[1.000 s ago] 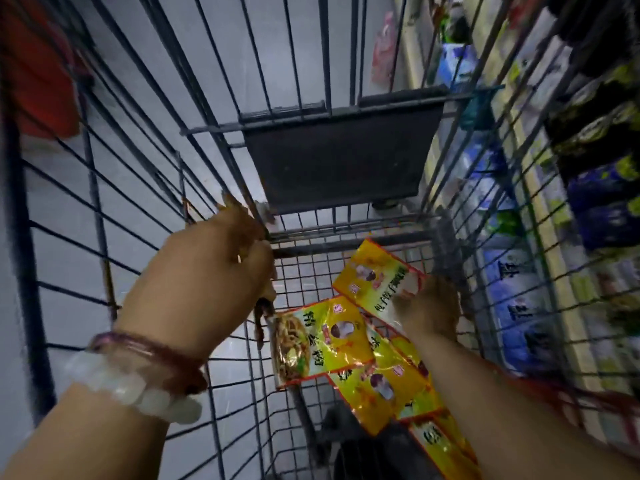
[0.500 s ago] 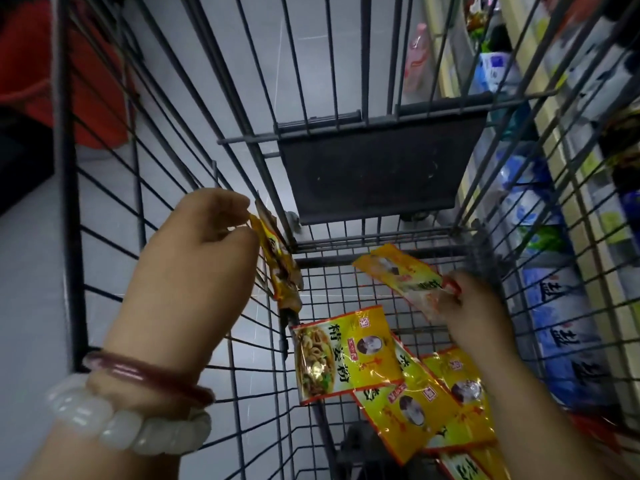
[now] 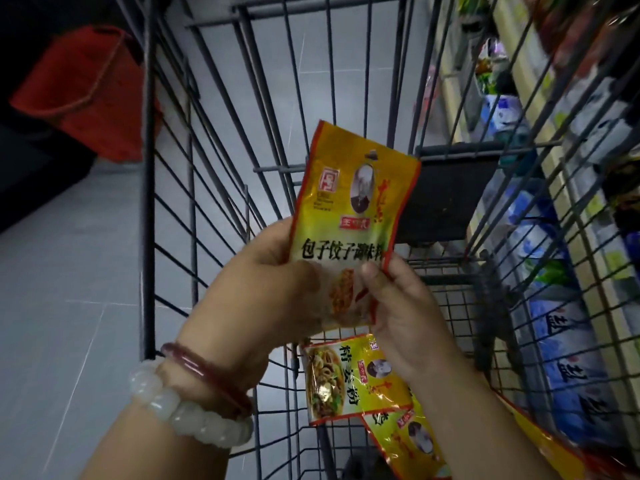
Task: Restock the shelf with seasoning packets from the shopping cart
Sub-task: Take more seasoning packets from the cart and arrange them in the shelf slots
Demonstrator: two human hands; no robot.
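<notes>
A yellow seasoning packet [image 3: 349, 216] with a red border is held upright above the wire shopping cart [image 3: 221, 174]. My left hand [image 3: 273, 292] grips its lower left side, fingers behind and thumb in front. My right hand [image 3: 398, 303] pinches its lower right edge. More yellow packets lie on the cart's bottom: one with a noodle picture [image 3: 343, 379] just below my hands, another [image 3: 412, 441] partly under my right forearm. Whether my left hand holds a second packet behind the first is hidden.
Store shelves [image 3: 540, 188] run along the right, with blue-and-white bags [image 3: 561, 348] low down and green and dark packs higher. A red basket [image 3: 86, 95] sits on the grey tiled floor at the left. A dark flap [image 3: 450, 199] hangs at the cart's far end.
Both hands rose from the cart bottom and came together. The packet my right hand lifted now stands upright between both hands, facing me. The view tilted upward.
</notes>
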